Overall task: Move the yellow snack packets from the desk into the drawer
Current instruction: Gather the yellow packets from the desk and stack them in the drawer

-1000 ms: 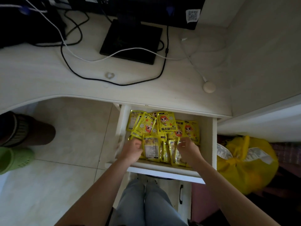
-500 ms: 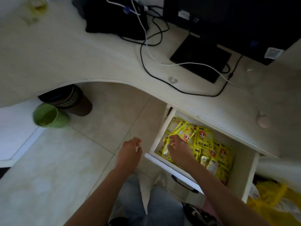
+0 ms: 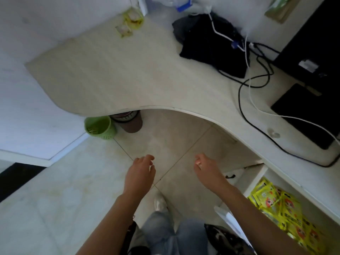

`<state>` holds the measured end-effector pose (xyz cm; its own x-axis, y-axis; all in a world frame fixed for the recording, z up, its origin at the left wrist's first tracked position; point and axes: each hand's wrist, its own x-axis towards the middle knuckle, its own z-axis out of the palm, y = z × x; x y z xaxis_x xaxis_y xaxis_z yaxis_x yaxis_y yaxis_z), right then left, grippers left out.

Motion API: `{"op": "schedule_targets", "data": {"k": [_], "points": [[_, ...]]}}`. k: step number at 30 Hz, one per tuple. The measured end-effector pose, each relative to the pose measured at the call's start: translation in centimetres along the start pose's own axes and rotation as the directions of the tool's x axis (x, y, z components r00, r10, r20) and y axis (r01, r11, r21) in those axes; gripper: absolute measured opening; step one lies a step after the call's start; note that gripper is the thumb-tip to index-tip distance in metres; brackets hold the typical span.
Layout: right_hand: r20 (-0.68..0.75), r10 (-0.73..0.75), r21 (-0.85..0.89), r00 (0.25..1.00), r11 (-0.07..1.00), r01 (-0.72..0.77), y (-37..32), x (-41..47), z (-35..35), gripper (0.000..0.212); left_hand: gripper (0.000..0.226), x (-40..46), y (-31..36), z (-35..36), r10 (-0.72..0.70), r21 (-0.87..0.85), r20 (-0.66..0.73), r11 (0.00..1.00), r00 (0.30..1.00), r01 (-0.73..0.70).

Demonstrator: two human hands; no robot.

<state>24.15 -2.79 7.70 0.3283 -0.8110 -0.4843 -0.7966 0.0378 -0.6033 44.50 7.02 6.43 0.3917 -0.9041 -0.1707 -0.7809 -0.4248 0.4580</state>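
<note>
Both hands, left (image 3: pixel 140 173) and right (image 3: pixel 207 171), hang empty with loose, relaxed grips over the floor, while two yellow packets (image 3: pixel 129 23) lie well apart at the desk's (image 3: pixel 114 70) far left corner, nearer the left hand; the drawer (image 3: pixel 254 178) lies to the right.

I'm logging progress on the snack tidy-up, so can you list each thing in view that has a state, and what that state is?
drawer: open, holding a pile of yellow packets.
packets on the desk: two at the far end, not yet moved.
left hand: empty, fingers relaxed, over the floor.
right hand: empty, fingers loosely curled, over the floor.
green bin: upright on the floor.
</note>
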Motion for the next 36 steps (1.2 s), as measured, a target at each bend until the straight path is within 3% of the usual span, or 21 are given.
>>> {"op": "schedule_targets", "data": {"k": [11, 22, 36], "points": [[-0.006, -0.138, -0.161, 0.99, 0.978, 0.136, -11.1, 10.8, -0.1, 0.032, 0.025, 10.8, -5.6, -7.3, -0.027, 0.011, -0.104, 1.0, 0.994, 0.029], [0.052, -0.314, -0.176, 0.948, 0.931, 0.319, -20.9, 25.7, -5.3, 0.035, 0.026, 26.4, -6.6, -12.4, -0.15, -0.042, -0.171, 0.988, 0.974, 0.145], [0.138, -0.388, -0.225, 0.911, 0.884, 0.41, -31.3, 43.6, -10.8, 0.038, 0.027, 45.6, -6.5, -17.9, -0.193, -0.004, -0.095, 0.981, 0.977, 0.193]]}}
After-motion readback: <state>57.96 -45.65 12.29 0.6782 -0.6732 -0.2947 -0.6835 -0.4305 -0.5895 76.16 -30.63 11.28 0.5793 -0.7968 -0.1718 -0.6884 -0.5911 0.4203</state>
